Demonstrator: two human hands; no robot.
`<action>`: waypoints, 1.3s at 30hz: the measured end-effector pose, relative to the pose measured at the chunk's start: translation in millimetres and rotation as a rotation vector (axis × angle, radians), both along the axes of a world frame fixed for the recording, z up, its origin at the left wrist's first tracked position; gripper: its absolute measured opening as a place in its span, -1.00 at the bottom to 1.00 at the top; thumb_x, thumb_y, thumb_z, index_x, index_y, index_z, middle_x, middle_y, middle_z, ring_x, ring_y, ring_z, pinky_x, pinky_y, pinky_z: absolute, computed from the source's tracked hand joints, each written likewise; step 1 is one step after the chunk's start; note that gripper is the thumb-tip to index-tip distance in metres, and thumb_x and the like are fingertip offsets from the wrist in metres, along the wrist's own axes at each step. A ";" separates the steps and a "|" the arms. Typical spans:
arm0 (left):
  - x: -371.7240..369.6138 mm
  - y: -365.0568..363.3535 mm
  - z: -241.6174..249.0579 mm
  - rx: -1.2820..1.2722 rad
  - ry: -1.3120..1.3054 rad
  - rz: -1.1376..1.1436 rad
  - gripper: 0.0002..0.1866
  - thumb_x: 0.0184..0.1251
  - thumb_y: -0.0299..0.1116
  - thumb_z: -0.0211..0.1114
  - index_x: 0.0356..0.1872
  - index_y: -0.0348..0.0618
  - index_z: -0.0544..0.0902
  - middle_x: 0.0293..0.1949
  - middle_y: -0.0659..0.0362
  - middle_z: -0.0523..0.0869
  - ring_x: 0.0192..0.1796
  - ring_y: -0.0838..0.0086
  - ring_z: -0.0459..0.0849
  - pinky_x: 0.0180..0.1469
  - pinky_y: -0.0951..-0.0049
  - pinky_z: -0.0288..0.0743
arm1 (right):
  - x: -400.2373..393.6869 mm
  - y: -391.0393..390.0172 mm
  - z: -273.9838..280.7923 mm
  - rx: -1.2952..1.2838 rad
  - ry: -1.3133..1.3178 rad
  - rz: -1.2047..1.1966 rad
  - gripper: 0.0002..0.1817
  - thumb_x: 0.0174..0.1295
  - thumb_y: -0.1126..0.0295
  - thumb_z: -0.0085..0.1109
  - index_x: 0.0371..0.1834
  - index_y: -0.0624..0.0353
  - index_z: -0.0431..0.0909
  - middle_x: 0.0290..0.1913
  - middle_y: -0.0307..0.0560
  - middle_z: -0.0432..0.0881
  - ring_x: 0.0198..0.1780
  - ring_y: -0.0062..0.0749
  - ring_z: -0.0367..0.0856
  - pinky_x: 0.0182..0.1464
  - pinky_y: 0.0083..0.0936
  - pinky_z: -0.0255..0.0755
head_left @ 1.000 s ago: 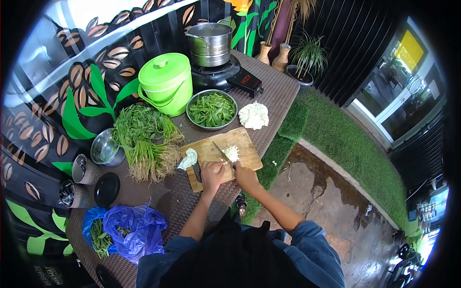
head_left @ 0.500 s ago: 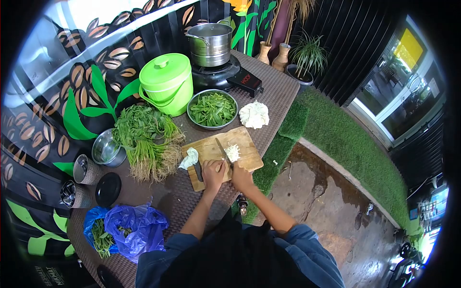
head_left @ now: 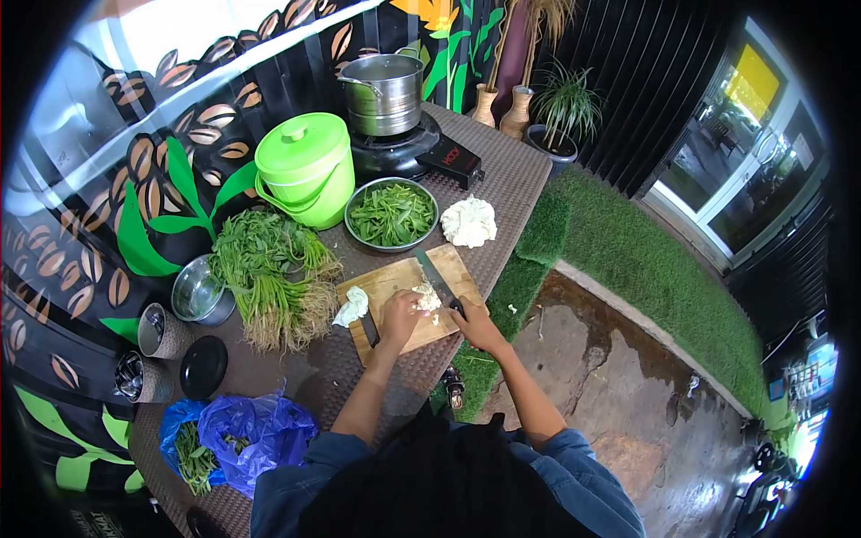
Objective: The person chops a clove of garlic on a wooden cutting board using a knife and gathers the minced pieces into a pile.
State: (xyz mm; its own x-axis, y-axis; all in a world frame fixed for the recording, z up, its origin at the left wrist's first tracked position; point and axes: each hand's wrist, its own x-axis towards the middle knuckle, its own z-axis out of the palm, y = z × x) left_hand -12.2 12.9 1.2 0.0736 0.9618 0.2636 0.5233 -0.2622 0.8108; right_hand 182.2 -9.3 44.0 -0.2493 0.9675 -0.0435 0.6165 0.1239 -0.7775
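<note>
A wooden cutting board (head_left: 395, 279) lies on the table near its right edge. My right hand (head_left: 477, 325) grips the black handle of a knife (head_left: 434, 274), whose blade lies flat over the board, pointing up and left. My left hand (head_left: 400, 317) rests on the board with bent fingers at the chopped white pieces (head_left: 426, 300); whether it pinches any is too small to tell. A crumpled pale cloth or wrap (head_left: 352, 307) sits on the board's left edge, and a dark strip-like object (head_left: 370, 331) lies below it.
Beyond the board are a bowl of cut greens (head_left: 393, 215), a white lump (head_left: 469, 222), a lidded green bucket (head_left: 305, 170) and a steel pot (head_left: 384, 95) on a stove. Left are rooted greens (head_left: 273, 278), a metal bowl (head_left: 202, 291) and blue bags (head_left: 256, 435).
My right hand has moved right with the knife, and the blade now lies right of the chopped pieces. My left hand has shifted right onto them. The camera view has shifted slightly.
</note>
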 end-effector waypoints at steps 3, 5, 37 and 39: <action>-2.6 1.7 -10.1 0.048 0.058 -0.002 -0.67 -0.14 -0.49 0.50 -0.25 -0.28 0.68 -0.24 0.04 0.69 -0.24 0.29 0.68 -0.15 0.43 0.56 | -0.2 -0.3 -12.8 0.155 -0.029 0.036 -0.68 0.30 0.25 -0.03 -0.13 0.35 0.32 -0.29 0.45 0.54 -0.20 0.31 0.53 -0.12 -0.02 0.36; -2.1 0.8 -13.7 0.066 0.066 0.009 -0.69 -0.13 -0.50 0.49 -0.27 -0.28 0.68 -0.26 0.04 0.69 -0.23 0.30 0.68 -0.15 0.44 0.56 | -2.8 -1.5 -13.8 0.094 -0.016 0.038 -0.68 0.30 0.26 -0.03 -0.13 0.35 0.32 -0.28 0.46 0.54 -0.16 0.33 0.51 -0.09 0.00 0.34; -2.8 -38.8 -4.4 0.230 0.084 0.142 -0.84 0.09 -0.51 0.33 -0.27 -0.30 0.69 -0.24 0.01 0.67 -0.15 0.15 0.61 -0.09 0.30 0.48 | -45.6 -11.4 -21.3 -0.004 -0.393 -0.045 -0.66 0.30 0.16 -0.05 -0.09 0.21 0.27 -0.40 0.34 0.60 -0.29 0.27 0.61 -0.22 0.04 0.48; -3.0 -39.2 -5.2 0.199 0.041 0.179 -0.85 0.10 -0.53 0.31 -0.28 -0.32 0.69 -0.23 0.01 0.67 -0.14 0.17 0.61 -0.09 0.30 0.48 | -46.4 -10.2 -21.6 -0.011 -0.394 -0.052 -0.66 0.30 0.16 -0.05 -0.09 0.21 0.28 -0.40 0.34 0.61 -0.28 0.27 0.61 -0.22 0.04 0.48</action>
